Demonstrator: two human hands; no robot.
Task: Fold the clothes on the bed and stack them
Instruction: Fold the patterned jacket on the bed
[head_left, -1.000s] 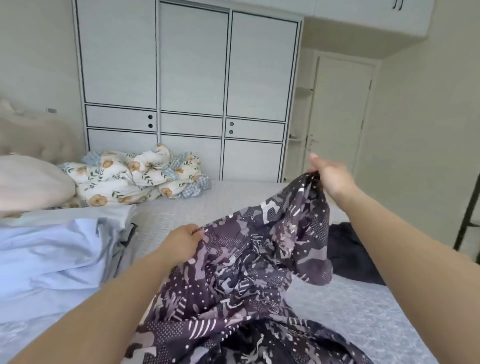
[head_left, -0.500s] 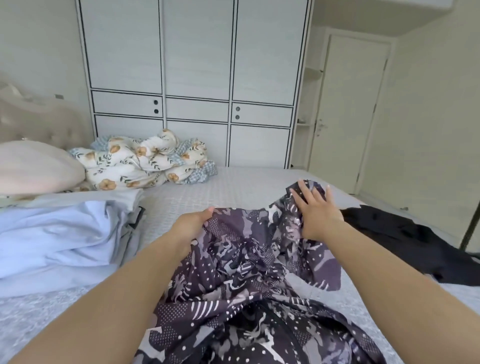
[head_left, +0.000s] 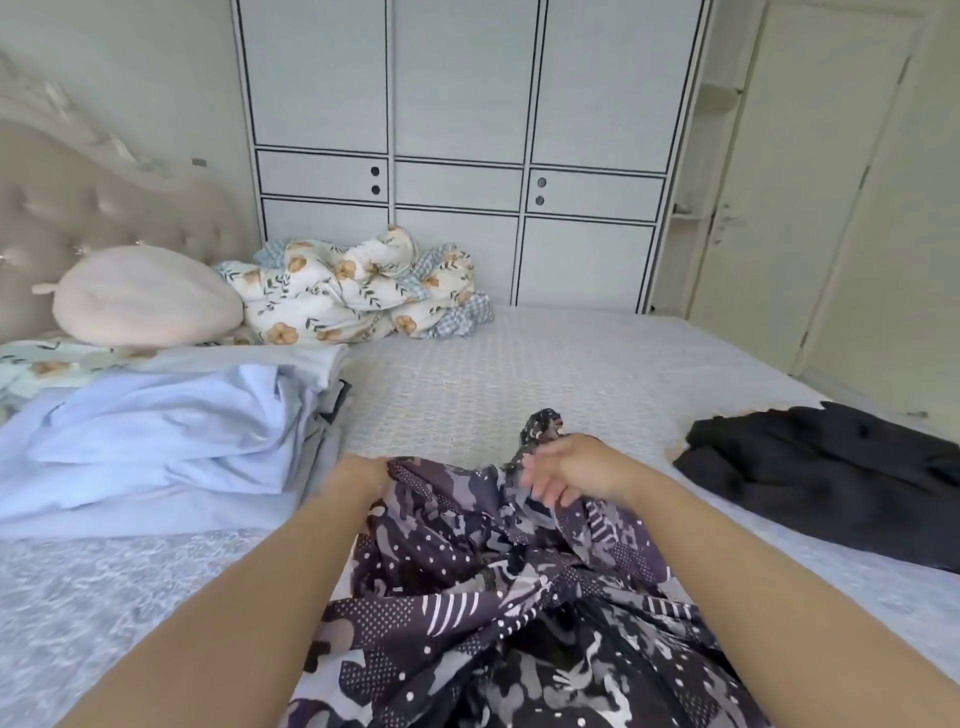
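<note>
A dark purple patterned garment (head_left: 483, 597) lies crumpled on the bed (head_left: 519, 374) in front of me. My left hand (head_left: 358, 475) grips its top edge on the left, fingers tucked under the cloth. My right hand (head_left: 574, 467) is on the garment's upper right part, thumb and fingers curled over a bunched fold; it looks blurred. A stack of light blue and white clothes (head_left: 156, 431) sits at the left. A black garment (head_left: 826, 467) lies loose at the right edge.
A floral quilt (head_left: 353, 291) is bundled at the far side of the bed beside a pink pillow (head_left: 145, 296) and the padded headboard (head_left: 78, 208). A white wardrobe (head_left: 467, 156) and a door (head_left: 831, 182) stand behind.
Both hands have come down, lowering the patterned garment from the air onto the bed. My right hand moved left and closer to the left hand. The view tilted down.
</note>
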